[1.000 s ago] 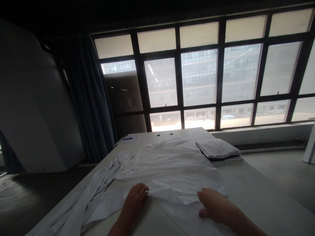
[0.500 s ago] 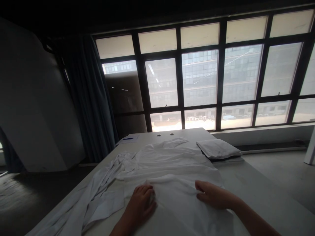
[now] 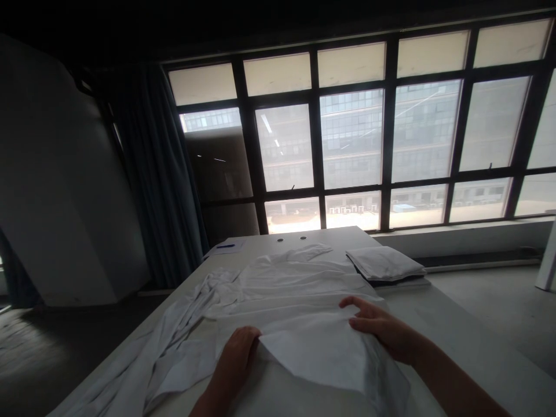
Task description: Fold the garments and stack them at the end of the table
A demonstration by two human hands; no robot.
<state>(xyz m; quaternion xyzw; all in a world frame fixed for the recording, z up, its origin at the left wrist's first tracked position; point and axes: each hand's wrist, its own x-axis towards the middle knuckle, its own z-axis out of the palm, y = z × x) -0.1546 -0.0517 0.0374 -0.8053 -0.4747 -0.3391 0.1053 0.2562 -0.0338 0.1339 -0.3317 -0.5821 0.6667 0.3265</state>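
A white shirt point(image 3: 304, 289) lies spread and wrinkled across the white table, with bunched folds point(image 3: 174, 336) trailing to the left. My left hand point(image 3: 237, 350) is closed on the near edge of the cloth, pinching a corner between thumb and fingers. To the right, my right hand point(image 3: 382, 327) is curled at the shirt's other side, index finger and thumb bent over the fabric. The cloth drapes from beneath that hand. Between both hands the near flap is raised, its lower edge sagging above the tabletop.
A folded white cloth stack point(image 3: 386, 263) with a dark layer under it sits at the table's right edge. Paper with a blue pen point(image 3: 226, 246) lies at the far left corner. Two round holes point(image 3: 303, 238) mark the far end of the table point(image 3: 339, 233). Windows and a dark curtain point(image 3: 160, 174) stand beyond.
The shirt's near part has come up off the table and its edge now shows between my hands. My right hand has moved slightly up and away; my left hand has turned onto the edge.
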